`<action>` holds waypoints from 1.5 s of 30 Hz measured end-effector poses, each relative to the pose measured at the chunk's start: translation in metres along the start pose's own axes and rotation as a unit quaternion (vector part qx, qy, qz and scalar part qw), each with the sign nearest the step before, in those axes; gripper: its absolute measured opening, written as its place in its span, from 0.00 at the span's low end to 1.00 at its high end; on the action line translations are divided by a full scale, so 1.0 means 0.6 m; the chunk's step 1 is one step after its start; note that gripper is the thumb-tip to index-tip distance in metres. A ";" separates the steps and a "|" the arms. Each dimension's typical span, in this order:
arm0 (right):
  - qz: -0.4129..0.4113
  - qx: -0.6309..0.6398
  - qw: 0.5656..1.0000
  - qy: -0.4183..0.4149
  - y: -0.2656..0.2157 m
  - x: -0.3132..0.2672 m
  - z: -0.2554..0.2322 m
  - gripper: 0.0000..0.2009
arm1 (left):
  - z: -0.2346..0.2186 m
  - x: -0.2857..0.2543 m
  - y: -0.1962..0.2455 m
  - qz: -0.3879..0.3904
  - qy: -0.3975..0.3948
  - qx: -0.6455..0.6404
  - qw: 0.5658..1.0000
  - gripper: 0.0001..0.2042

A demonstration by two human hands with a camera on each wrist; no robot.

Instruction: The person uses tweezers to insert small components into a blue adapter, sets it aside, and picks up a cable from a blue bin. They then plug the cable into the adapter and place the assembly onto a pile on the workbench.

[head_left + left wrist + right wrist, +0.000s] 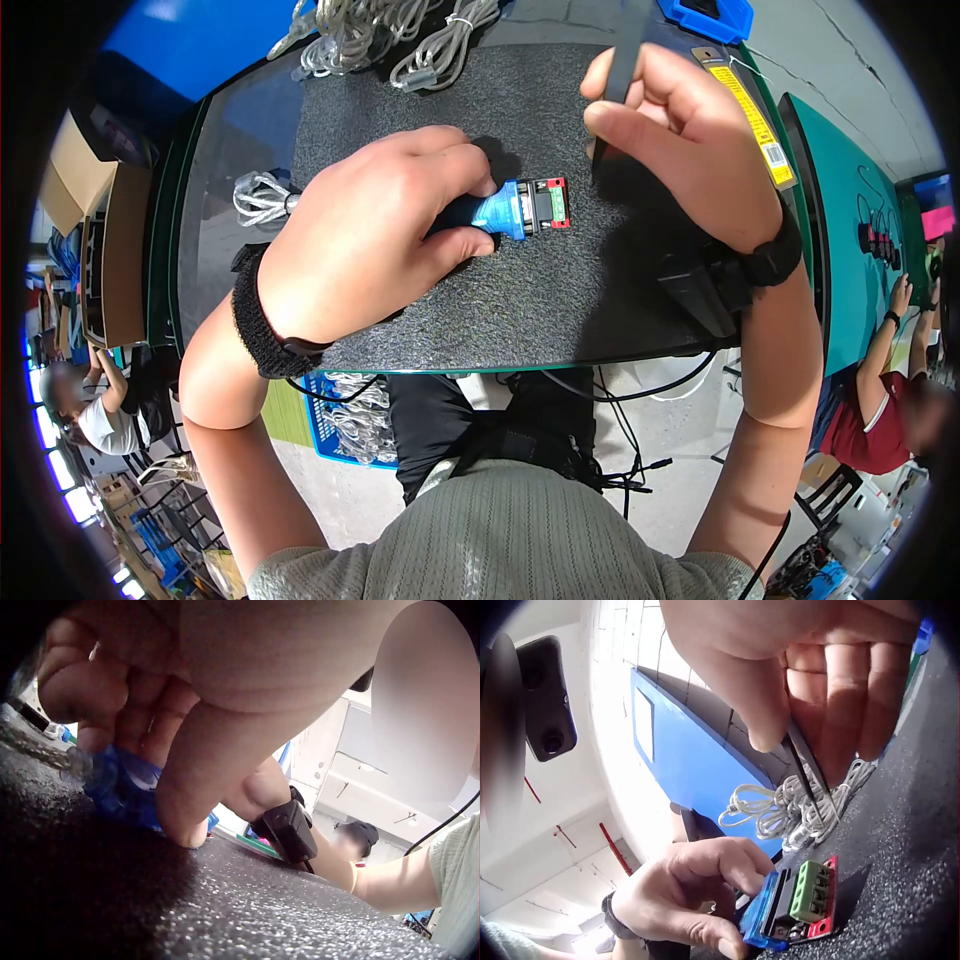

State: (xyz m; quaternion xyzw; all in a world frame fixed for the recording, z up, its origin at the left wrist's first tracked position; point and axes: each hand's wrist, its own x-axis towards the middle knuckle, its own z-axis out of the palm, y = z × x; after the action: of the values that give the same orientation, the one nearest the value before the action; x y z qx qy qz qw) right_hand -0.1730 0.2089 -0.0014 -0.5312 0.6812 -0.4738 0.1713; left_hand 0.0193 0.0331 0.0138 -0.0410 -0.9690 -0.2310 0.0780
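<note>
On the dark mat, the left hand (375, 215) grips a translucent blue connector (507, 210) between thumb and fingers. Plugged to its end is a small red board with a green terminal block (558, 205); in the right wrist view the green block (809, 891) faces up toward the right hand (810, 675). The right hand (690, 130) pinches dark tweezers (625, 60), raised to the right of the board and not touching it. From the right wrist, the tweezers' two tips (817, 791) show slightly apart. In the left wrist view the fingers and thumb wrap the blue connector (124, 787).
Coiled clear cables (440, 50) lie at the mat's back edge, and a cable loop (262, 198) sits left of the left hand. A yellow-labelled strip (755, 125) and a blue tray (710, 18) are at the right. A blue basket of cables (322, 430) stands below the table.
</note>
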 end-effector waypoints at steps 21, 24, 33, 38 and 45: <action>0.165 0.195 0.956 -0.143 0.002 0.003 0.005 0.06 | -0.009 0.008 -0.008 -0.031 0.042 -0.079 0.996 0.15; 0.163 0.213 0.952 -0.148 0.000 0.005 0.004 0.06 | -0.012 0.009 -0.010 -0.015 0.039 -0.066 0.997 0.16; 0.167 0.227 0.944 -0.171 0.007 0.011 0.008 0.06 | -0.006 0.003 -0.012 0.055 0.057 -0.026 0.997 0.16; 0.164 0.244 0.942 -0.164 0.010 0.010 0.017 0.08 | -0.008 0.003 -0.014 0.054 0.058 -0.015 0.997 0.15; 0.177 0.275 0.944 -0.036 0.024 0.021 -0.029 0.12 | -0.038 0.009 0.006 -0.048 0.046 -0.139 0.988 0.14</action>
State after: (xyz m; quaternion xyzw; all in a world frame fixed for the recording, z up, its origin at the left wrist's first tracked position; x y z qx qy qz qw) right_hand -0.1985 0.2056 -0.0012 -0.3510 0.6007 -0.5854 0.4162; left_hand 0.0176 0.0265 0.0361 0.0055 -0.9237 -0.3684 0.1054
